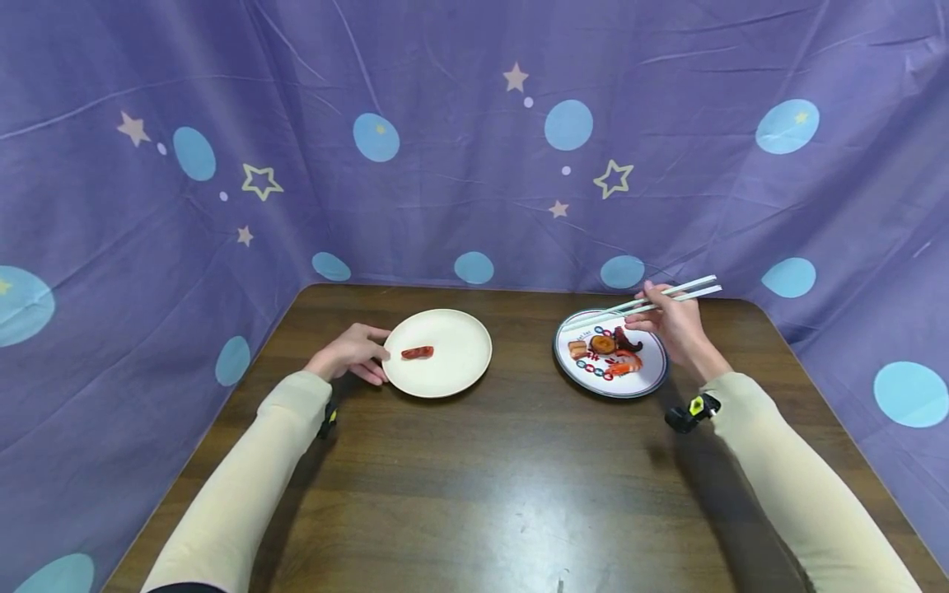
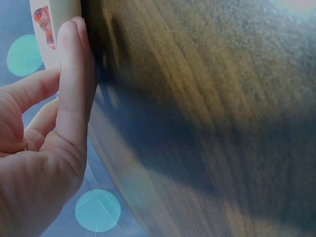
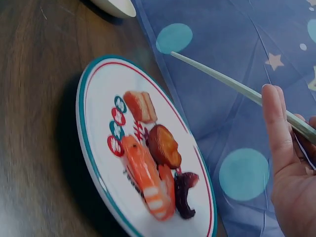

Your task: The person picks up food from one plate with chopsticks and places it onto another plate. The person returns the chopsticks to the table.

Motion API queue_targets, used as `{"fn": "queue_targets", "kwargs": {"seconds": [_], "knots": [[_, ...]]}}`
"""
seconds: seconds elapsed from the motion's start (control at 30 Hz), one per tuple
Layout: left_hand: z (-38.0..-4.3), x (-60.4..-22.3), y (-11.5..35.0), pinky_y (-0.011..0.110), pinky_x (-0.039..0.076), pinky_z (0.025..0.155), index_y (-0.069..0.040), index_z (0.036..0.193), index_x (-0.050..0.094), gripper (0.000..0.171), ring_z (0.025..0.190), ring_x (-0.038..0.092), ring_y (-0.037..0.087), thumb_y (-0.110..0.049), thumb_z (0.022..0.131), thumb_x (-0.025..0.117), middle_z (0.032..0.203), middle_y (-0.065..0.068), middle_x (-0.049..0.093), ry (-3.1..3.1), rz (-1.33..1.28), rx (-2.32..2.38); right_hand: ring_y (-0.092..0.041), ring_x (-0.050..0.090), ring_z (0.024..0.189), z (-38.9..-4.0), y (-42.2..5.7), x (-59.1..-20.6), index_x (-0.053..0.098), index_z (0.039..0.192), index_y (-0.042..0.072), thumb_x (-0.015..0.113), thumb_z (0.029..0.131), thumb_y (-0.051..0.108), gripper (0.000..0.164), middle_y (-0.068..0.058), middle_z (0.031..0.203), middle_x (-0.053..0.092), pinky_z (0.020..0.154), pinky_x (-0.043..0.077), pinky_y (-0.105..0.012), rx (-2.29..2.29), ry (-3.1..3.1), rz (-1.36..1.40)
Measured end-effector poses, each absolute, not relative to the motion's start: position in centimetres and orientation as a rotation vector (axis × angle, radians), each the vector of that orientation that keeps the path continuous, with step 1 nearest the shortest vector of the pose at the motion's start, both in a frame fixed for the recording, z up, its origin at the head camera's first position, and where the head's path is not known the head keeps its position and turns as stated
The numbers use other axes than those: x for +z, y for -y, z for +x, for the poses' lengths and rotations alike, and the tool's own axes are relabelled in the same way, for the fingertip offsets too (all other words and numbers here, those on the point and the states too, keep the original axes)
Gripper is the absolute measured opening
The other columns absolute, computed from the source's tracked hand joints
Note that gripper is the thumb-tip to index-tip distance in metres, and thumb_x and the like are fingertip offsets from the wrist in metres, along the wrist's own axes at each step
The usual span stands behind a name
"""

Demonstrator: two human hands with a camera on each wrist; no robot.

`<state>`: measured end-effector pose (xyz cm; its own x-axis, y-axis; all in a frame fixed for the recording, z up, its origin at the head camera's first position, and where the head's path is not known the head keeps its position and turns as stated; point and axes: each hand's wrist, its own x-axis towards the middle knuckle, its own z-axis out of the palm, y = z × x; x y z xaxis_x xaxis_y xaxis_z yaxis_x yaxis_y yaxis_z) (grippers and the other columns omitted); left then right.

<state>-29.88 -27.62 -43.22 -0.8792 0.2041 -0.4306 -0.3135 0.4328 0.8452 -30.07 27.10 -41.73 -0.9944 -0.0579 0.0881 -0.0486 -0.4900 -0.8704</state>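
At the left, a round cream plate (image 1: pixel 460 362) carries a small reddish-brown piece of food (image 1: pixel 418 352). My left hand (image 1: pixel 354 352) touches its left rim with extended fingers. My right hand (image 1: pixel 673 323) holds a pair of pale chopsticks (image 1: pixel 638 306), pointing left over the back of a white patterned plate (image 1: pixel 649 375). On that plate lie an orange shrimp (image 3: pixel 145 175), a round brown mushroom-like piece (image 3: pixel 165 146), a dark tentacle-like piece (image 3: pixel 183 195) and a tan layered block (image 3: pixel 140 106). The chopstick tips hold nothing; one chopstick shows in the right wrist view.
Both plates stand near the back of a brown wooden table (image 1: pixel 504 478). A purple-blue curtain (image 1: pixel 445 198) with stars and dots hangs behind and at the sides. Black wrist cameras (image 1: pixel 689 414) sit at the sleeve cuffs.
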Motion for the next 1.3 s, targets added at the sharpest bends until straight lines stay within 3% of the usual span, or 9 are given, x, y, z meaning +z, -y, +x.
{"fn": "queue_targets", "kwargs": {"seconds": [0.4,0.77,1.3], "knots": [[-29.9,-43.1,27.5,0.040,0.069,0.063,0.009,0.162,0.027,0.069,0.063,0.073,0.026,0.008,0.098,0.055,0.087,0.026,0.071,-2.217,-0.090,1.451,-0.028,0.076,0.065,-29.5,-30.0,-42.3,0.064,0.090,-0.003,0.053,0.110,0.006,0.025,-0.011,0.087,0.073,0.063,0.068,-0.039,-2.694,-1.576,-0.167],[-29.8,-43.1,27.5,0.040,0.069,0.064,0.008,0.162,0.028,0.068,0.063,0.073,0.026,0.008,0.099,0.055,0.084,0.026,0.071,-2.215,-0.089,1.446,-0.030,0.077,0.070,-28.5,-32.4,-42.9,0.064,0.095,-0.003,0.054,0.110,0.006,0.020,-0.010,0.092,0.072,0.069,0.069,-0.042,-2.671,-1.579,-0.180],[-30.0,-43.2,27.6,0.040,0.069,0.064,0.008,0.162,0.027,0.070,0.063,0.073,0.026,0.007,0.098,0.055,0.087,0.025,0.071,-2.204,-0.091,1.453,-0.031,0.077,0.069,-28.8,-35.4,-43.0,0.068,0.097,-0.005,0.048,0.112,0.004,0.026,-0.016,0.087,0.073,0.069,0.068,-0.043,-2.611,-1.586,-0.211]]}}
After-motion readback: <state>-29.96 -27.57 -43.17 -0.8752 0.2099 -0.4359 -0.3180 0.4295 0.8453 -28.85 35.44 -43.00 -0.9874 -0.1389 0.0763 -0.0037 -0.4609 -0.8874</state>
